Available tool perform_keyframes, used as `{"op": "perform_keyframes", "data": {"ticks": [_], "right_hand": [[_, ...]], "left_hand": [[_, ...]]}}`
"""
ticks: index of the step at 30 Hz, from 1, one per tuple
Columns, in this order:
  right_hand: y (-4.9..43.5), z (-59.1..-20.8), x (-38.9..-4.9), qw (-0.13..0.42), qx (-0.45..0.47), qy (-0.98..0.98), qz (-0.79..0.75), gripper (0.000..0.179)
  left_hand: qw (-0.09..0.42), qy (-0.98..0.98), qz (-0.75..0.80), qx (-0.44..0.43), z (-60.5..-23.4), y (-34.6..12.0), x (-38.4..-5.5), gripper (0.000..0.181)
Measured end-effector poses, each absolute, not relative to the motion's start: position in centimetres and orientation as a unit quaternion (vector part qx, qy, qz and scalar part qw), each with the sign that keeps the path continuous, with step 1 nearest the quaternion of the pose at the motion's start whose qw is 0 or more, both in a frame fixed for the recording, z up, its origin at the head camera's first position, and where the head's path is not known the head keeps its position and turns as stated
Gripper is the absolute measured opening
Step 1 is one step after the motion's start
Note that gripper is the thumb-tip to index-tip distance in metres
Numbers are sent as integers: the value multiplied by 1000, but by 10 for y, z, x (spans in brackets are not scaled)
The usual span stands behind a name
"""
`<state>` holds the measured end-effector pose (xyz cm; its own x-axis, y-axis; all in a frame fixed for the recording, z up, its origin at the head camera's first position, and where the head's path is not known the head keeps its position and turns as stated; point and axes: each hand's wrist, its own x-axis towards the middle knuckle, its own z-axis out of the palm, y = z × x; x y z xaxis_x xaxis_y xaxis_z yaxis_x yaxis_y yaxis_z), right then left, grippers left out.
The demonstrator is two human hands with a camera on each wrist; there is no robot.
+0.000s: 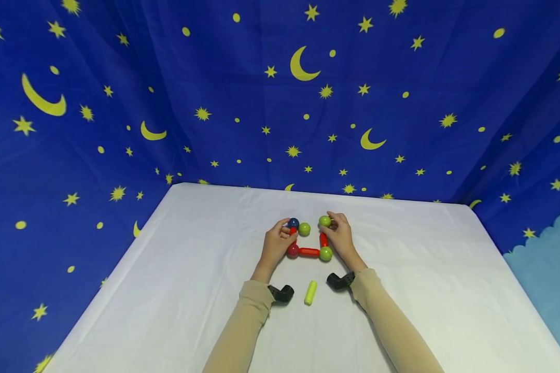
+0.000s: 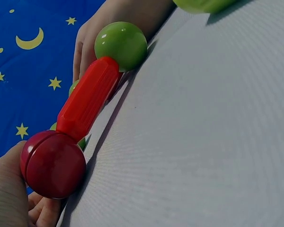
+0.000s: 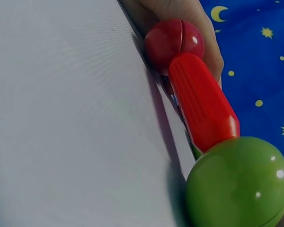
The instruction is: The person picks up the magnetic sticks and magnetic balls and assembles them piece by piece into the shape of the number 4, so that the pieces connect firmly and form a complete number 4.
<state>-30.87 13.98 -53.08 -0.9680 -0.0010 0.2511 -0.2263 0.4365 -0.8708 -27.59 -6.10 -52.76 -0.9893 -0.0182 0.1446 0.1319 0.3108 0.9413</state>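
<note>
Red rods and balls form a three-sided figure lying on the white cloth. Its front red rod (image 1: 309, 252) joins a red ball (image 1: 292, 250) to a green ball (image 1: 325, 254). My left hand (image 1: 275, 242) grips the left red rod (image 1: 293, 231), which runs from the red ball to a blue ball (image 1: 293, 223). With thumb and fingers, my right hand (image 1: 341, 235) holds the far green ball (image 1: 324, 220) at the end of the right red rod (image 1: 323, 240). Another green ball (image 1: 304, 229) sits close beside the blue one. The wrist views show the front rod (image 2: 88, 97) closely.
A yellow-green rod (image 1: 310, 292) lies on the white-covered table (image 1: 191, 290) between the forearms. Black wrist cameras (image 1: 282, 293) jut inward from both cuffs. A blue curtain (image 1: 242, 93) with moons and stars hangs behind the table and along its sides.
</note>
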Motion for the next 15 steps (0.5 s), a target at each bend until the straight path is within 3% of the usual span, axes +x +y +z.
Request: {"op": "perform_keyframes", "data": {"ticks": [15], "right_hand": [[141, -531, -290, 118, 65, -843, 521, 39]], "left_hand": [[66, -809, -583, -36, -530, -61, -277, 48]]}}
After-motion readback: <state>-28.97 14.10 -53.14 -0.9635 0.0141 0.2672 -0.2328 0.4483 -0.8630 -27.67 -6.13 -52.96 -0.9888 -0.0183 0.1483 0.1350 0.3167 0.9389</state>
